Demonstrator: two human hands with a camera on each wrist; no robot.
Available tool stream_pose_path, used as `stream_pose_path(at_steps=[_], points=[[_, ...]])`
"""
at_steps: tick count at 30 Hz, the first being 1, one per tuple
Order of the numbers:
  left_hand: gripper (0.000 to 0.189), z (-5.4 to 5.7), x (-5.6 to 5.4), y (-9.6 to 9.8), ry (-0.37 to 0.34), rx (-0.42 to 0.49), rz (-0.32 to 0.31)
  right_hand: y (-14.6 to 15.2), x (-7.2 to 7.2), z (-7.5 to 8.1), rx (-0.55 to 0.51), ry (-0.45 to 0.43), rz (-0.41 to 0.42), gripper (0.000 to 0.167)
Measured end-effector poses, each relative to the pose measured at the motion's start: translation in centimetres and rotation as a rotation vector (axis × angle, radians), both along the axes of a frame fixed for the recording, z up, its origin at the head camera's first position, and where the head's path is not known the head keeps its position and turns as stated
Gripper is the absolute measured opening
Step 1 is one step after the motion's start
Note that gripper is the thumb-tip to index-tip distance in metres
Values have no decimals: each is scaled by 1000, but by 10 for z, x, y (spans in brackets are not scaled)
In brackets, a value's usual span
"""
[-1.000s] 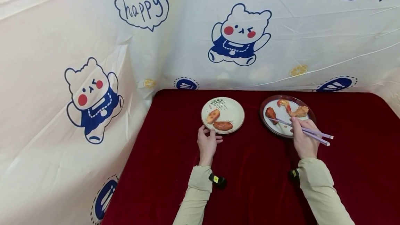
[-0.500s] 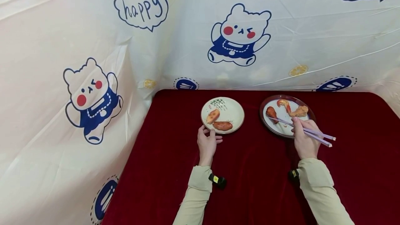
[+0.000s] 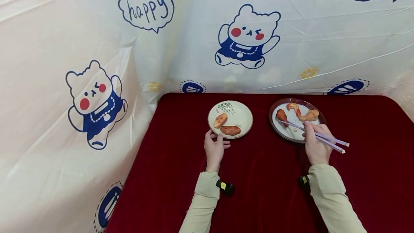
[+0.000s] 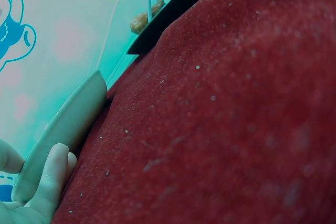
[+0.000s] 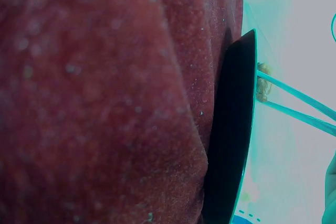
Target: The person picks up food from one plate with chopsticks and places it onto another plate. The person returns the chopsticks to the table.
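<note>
My right hand holds a pair of pale purple chopsticks over the brown-rimmed plate. Their tips meet the lower part of a brown drumstick; in the right wrist view the chopsticks straddle the drumstick above the dark rim. A shrimp and a piece of fried chicken share that plate. My left hand pinches the near-left edge of a cream plate, which carries a browned oval slice and a glossy reddish-brown piece.
A dark red velvet cloth covers the table. Behind it and to the left hangs a pale curtain with printed bears. Each wrist wears a small black camera.
The right hand and chopsticks have shifted slightly right, and the drumstick has tilted and moved a little the same way. The left hand and the cream plate stay in place.
</note>
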State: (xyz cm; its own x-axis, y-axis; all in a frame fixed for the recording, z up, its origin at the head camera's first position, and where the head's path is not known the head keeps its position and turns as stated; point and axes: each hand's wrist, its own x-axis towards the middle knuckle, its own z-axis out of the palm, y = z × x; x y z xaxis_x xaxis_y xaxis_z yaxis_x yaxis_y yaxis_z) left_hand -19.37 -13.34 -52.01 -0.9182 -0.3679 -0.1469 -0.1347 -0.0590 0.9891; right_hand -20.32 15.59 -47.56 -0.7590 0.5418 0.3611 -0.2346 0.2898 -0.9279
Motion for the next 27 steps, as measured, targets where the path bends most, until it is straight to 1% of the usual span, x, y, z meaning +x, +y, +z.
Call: stream_pose_path(at_steps=[2,6,7,8,9,13,15,16,19,21,24,27], points=[[49,0,0,0,3,0,0,0,0,0,-18,9,6,26],[48,1,1,1,13,1,-2,-1,2,2,-35,0,8,26],[48,6,3,1,9,4,-5,-1,2,3,-37,-3,7,26],[49,11,4,1,9,3,-9,-2,4,6,-43,-2,9,26],[49,13,5,1,4,2,-13,-4,6,9,-50,1,14,28],[51,14,5,0,-4,9,-20,-11,12,22,-71,22,29,31],[52,4,1,-1,3,11,-14,-13,13,25,-86,39,36,33],[52,2,1,-1,7,14,-10,-12,11,24,-93,46,36,33],[50,0,1,-1,13,15,-4,-11,7,19,-105,71,37,34],[50,0,1,-1,16,13,-1,-10,6,18,-125,83,38,31],[49,0,1,0,20,9,1,-11,5,18,-147,99,43,28],[49,0,1,0,15,7,2,-14,5,20,-192,128,67,25]])
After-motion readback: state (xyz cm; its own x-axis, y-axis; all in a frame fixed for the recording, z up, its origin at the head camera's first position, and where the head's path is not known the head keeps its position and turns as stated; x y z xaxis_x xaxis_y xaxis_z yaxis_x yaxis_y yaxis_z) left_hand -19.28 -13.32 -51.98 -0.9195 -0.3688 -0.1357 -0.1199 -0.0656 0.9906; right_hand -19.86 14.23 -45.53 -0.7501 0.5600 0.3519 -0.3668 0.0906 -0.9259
